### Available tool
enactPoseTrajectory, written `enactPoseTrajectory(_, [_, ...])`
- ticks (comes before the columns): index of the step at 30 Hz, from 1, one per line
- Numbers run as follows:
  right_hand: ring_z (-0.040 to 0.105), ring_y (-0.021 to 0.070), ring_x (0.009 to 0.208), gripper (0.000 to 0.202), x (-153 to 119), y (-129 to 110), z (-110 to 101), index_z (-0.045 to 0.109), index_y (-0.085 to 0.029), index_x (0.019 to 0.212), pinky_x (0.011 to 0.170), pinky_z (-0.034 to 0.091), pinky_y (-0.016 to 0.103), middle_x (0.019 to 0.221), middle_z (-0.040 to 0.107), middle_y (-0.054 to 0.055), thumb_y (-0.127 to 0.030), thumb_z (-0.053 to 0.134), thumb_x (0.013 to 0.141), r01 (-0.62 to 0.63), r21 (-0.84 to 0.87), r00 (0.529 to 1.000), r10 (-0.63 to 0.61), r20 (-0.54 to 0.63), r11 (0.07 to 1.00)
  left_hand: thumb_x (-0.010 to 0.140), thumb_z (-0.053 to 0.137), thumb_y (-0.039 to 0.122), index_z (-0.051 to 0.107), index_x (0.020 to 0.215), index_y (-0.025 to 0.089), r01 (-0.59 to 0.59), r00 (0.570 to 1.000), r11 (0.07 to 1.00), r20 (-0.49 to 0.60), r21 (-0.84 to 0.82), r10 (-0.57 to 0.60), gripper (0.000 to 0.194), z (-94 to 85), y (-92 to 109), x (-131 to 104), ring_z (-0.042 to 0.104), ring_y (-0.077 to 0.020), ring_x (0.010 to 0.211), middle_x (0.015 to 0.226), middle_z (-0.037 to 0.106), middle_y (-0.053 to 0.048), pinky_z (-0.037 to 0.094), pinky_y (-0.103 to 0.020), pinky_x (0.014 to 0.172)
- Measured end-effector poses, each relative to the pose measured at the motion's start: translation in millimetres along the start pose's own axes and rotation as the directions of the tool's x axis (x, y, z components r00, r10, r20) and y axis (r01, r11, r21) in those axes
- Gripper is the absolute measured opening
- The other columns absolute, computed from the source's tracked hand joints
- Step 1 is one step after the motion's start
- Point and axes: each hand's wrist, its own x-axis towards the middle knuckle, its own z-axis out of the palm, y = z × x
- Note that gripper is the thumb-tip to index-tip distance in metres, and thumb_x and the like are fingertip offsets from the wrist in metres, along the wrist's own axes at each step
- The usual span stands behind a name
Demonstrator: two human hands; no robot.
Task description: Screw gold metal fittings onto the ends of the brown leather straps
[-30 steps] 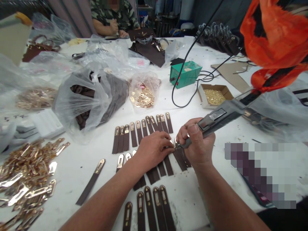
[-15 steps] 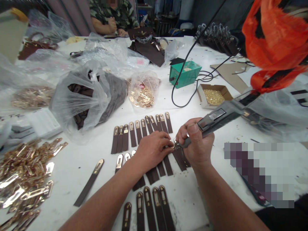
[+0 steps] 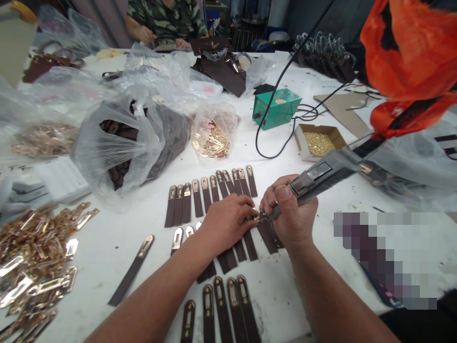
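My right hand (image 3: 293, 212) is wrapped round a grey electric screwdriver (image 3: 316, 177), whose tip slants down to the left. The tip meets the metal-plated end of a dark brown strap (image 3: 267, 237). My left hand (image 3: 228, 221) is closed with its fingertips at that same end, right beside the tip; the exact pinch is partly hidden. Beneath and around the left hand lie more brown straps (image 3: 250, 245) with gold plates. A row of plated straps (image 3: 197, 200) lies beyond it, and several others (image 3: 223, 305) lie nearer me.
Loose gold plates (image 3: 39, 252) are heaped at left, near a single strap (image 3: 132, 269). Farther back stand a plastic bag of brown straps (image 3: 167, 138), a bag of gold parts (image 3: 214, 138), a green power box (image 3: 276, 110) and a carton of small screws (image 3: 319, 143). A person (image 3: 164, 24) sits opposite.
Both hands and the screwdriver hold nearly the same place at the strap end. The view has shifted slightly, and the person opposite has moved their arms a little.
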Motion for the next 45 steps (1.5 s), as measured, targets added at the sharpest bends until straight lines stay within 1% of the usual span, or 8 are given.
enactPoseTrajectory(6, [0.055, 0.0122, 0.052, 0.029, 2.9, -2.7, 2.0, 0.064, -0.020, 0.089, 0.052, 0.043, 0.026, 0.064, 0.058, -0.003, -0.042, 0.083, 0.093, -0.021, -0.043, 0.999, 0.023, 0.041, 0.999, 0.102, 0.069, 0.043, 0.081, 0.113, 0.036, 0.021, 1.000, 0.999, 0.020, 0.025, -0.022, 0.017, -2.2, 2.5, 2.0, 0.068, -0.0245, 0.116, 0.131, 0.075, 0.007, 0.059, -0.039, 0.083])
enactPoseTrajectory(12, [0.053, 0.0133, 0.053, 0.037, 8.8, -6.7, 6.8, 0.063, -0.018, 0.077, 0.052, 0.045, 0.028, 0.061, 0.059, -0.001, -0.046, 0.084, 0.089, -0.051, -0.228, 0.988, 0.083, 0.133, 0.972, 0.102, 0.070, 0.043, 0.080, 0.116, 0.033, 0.025, 0.999, 0.997, 0.035, 0.074, -0.028, 0.020, -1.8, 3.5, 3.3, 0.068, -0.0261, 0.118, 0.137, 0.072, 0.001, 0.059, -0.038, 0.084])
enactPoseTrajectory(16, [0.050, 0.0132, 0.050, 0.035, 9.5, -5.7, 5.0, 0.062, -0.020, 0.077, 0.049, 0.042, 0.029, 0.057, 0.055, -0.003, -0.045, 0.084, 0.086, -0.066, -0.312, 0.970, 0.135, 0.203, 0.948, 0.103, 0.066, 0.043, 0.080, 0.109, 0.030, 0.071, 0.997, 0.996, 0.009, 0.055, -0.071, 0.020, -1.4, 4.4, 4.1, 0.071, -0.0265, 0.113, 0.124, 0.075, -0.002, 0.058, -0.037, 0.081])
enactPoseTrajectory(19, [0.049, 0.0132, 0.050, 0.035, 9.2, -2.3, -0.5, 0.060, -0.021, 0.078, 0.049, 0.042, 0.029, 0.058, 0.055, -0.002, -0.045, 0.083, 0.085, -0.052, -0.312, 0.952, 0.142, 0.273, 0.949, 0.104, 0.062, 0.041, 0.079, 0.108, 0.029, 0.090, 0.996, 0.995, 0.004, 0.034, -0.090, 0.021, -2.9, 5.8, 4.7, 0.072, -0.0267, 0.108, 0.113, 0.076, -0.002, 0.055, -0.036, 0.074])
enactPoseTrajectory(23, [0.050, 0.0135, 0.053, 0.037, 10.5, 3.2, -7.2, 0.058, -0.022, 0.078, 0.050, 0.044, 0.029, 0.061, 0.056, -0.002, -0.047, 0.083, 0.085, -0.045, -0.286, 0.936, 0.140, 0.323, 0.957, 0.104, 0.060, 0.038, 0.077, 0.112, 0.029, 0.083, 0.996, 0.996, 0.017, 0.007, -0.084, 0.021, -4.4, 6.1, 5.5, 0.072, -0.0260, 0.108, 0.118, 0.077, 0.000, 0.054, -0.035, 0.076])
enactPoseTrajectory(36, [0.052, 0.0132, 0.055, 0.044, 7.6, 3.4, -9.8, 0.063, -0.020, 0.088, 0.051, 0.045, 0.028, 0.066, 0.058, -0.002, -0.057, 0.086, 0.081, -0.067, -0.101, 0.953, 0.094, 0.289, 0.993, 0.101, 0.070, 0.041, 0.079, 0.117, 0.030, 0.031, 0.998, 0.999, 0.049, 0.009, -0.031, 0.021, -8.9, 6.7, 3.8, 0.069, -0.0266, 0.116, 0.131, 0.074, 0.001, 0.057, -0.039, 0.083])
enactPoseTrajectory(41, [0.054, 0.0130, 0.050, 0.042, 8.2, -22.7, -9.6, 0.066, -0.022, 0.093, 0.051, 0.049, 0.029, 0.066, 0.058, -0.004, -0.056, 0.088, 0.083, -0.018, 0.032, 0.972, 0.010, 0.236, 0.999, 0.102, 0.068, 0.051, 0.080, 0.115, 0.030, 0.023, 0.999, 0.999, 0.045, 0.042, -0.025, 0.027, -8.6, 13.6, 3.4, 0.067, -0.0248, 0.112, 0.129, 0.073, 0.000, 0.053, -0.037, 0.079])
enactPoseTrajectory(45, [0.052, 0.0110, 0.048, 0.039, 7.1, -52.7, -8.5, 0.066, -0.021, 0.090, 0.054, 0.050, 0.028, 0.063, 0.056, -0.005, -0.055, 0.085, 0.088, -0.058, 0.114, 0.990, 0.042, 0.138, 0.992, 0.103, 0.065, 0.056, 0.078, 0.106, 0.024, 0.007, 1.000, 0.997, -0.011, 0.083, -0.006, 0.034, -1.2, 18.9, 3.0, 0.062, -0.0239, 0.105, 0.119, 0.072, -0.003, 0.052, -0.040, 0.086])
